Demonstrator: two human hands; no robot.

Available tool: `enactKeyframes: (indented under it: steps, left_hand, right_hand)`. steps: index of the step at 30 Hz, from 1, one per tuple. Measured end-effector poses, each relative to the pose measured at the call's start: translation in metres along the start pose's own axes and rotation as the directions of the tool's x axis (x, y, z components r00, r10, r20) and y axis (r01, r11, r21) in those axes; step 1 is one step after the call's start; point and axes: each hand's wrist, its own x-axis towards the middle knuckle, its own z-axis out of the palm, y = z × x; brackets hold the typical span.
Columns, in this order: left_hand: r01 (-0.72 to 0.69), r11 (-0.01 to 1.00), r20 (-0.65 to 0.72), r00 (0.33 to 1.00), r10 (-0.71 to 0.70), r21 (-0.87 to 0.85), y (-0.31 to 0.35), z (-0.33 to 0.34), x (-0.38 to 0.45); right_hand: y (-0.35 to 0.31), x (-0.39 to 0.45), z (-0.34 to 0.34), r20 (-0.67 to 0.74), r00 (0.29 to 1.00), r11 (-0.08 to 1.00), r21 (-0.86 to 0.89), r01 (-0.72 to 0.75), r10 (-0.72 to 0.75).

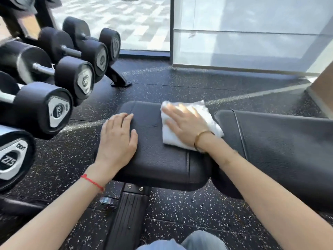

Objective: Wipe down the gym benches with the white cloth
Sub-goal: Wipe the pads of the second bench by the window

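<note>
A black padded bench seat [158,159] lies in front of me, with its longer back pad [281,147] running off to the right. The white cloth [173,138] lies folded on the seat's far right part. My right hand [185,121] presses flat on the cloth with the fingers spread. My left hand [119,138] rests flat on the seat's left edge, fingers straight, holding nothing.
A rack of black dumbbells [59,109] stands close on the left, its foot [120,82] on the speckled rubber floor [180,87]. The bench's metal base [129,213] runs toward me. A glass wall [252,33] closes the back.
</note>
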Motion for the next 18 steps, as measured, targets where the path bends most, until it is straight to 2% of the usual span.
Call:
enactKeyframes:
  steps: [3, 7, 9, 11, 15, 18]
  left_hand:
    - [0.014, 0.999, 0.02, 1.0, -0.013, -0.03, -0.002, 0.001, 0.004]
    - [0.023, 0.998, 0.005, 1.0, -0.023, -0.053, -0.003, 0.003, 0.002]
    - [0.036, 0.998, -0.003, 0.999, -0.036, -0.055, -0.002, 0.004, 0.002]
    - [0.046, 0.998, -0.009, 0.999, -0.047, -0.049, -0.001, 0.005, 0.001]
    - [0.062, 0.996, -0.024, 0.998, -0.064, -0.067, 0.001, 0.005, 0.002]
    - [0.077, 0.991, -0.034, 0.996, -0.081, -0.108, 0.0, 0.004, 0.002]
  right_hand:
    - [-0.013, 0.022, 0.0, 0.01, 1.0, 0.999, -0.039, -0.028, 0.029]
    - [-0.026, -0.028, 0.015, -0.012, 0.982, 0.979, -0.078, 0.187, -0.189]
    - [-0.022, -0.044, 0.015, -0.009, 0.969, 0.968, -0.045, 0.246, -0.246]
    - [-0.009, -0.029, 0.009, -0.009, 0.976, 0.976, -0.027, 0.216, -0.216]
    - [-0.007, 0.041, -0.006, 0.029, 0.999, 0.999, 0.001, 0.04, -0.04]
    - [-0.031, 0.052, 0.002, 0.032, 0.999, 0.998, -0.058, 0.035, -0.033]
